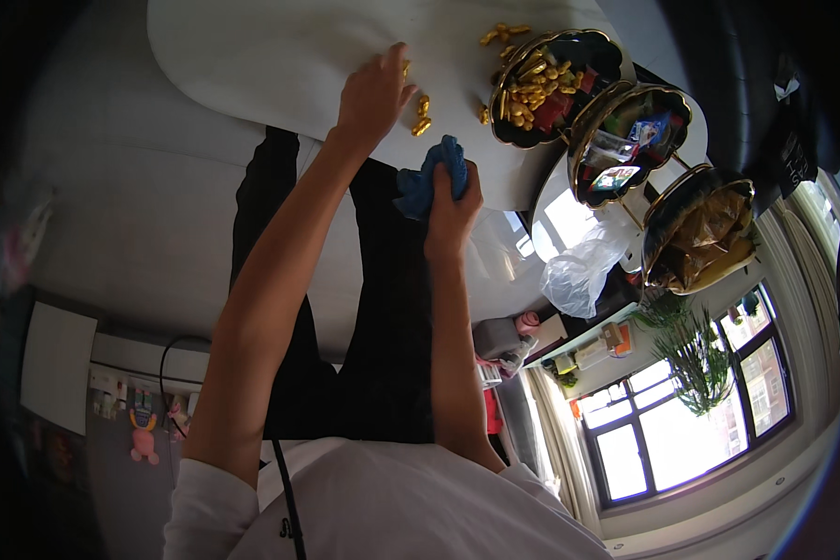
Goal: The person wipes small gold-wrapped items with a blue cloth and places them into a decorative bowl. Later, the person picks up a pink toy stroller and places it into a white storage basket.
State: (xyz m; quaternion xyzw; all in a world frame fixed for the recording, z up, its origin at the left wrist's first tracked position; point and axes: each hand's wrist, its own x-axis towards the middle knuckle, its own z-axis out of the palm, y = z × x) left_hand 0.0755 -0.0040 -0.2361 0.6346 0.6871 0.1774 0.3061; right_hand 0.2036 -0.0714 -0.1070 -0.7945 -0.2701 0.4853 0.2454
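My left hand (374,98) reaches over the pale tabletop (252,56), thumb and index finger apart. Between those fingertips a gold peanut-shaped piece (406,69) shows in part; whether they touch it is unclear. Two more gold peanut-shaped pieces (422,115) lie just to the right of the hand. At the table's near edge, my right hand (456,210) grips a crumpled blue cloth (427,183). To the right stands a tiered tray with black, gold-rimmed scalloped bowls; one bowl (514,135) holds gold pieces and red packets.
More gold pieces (504,33) lie beside the tray. The middle bowl (575,164) holds packaged snacks, the third (651,241) a brown bag. A clear plastic bag (581,273) lies near the tray. Beyond are a potted plant (700,371) and a window (679,434).
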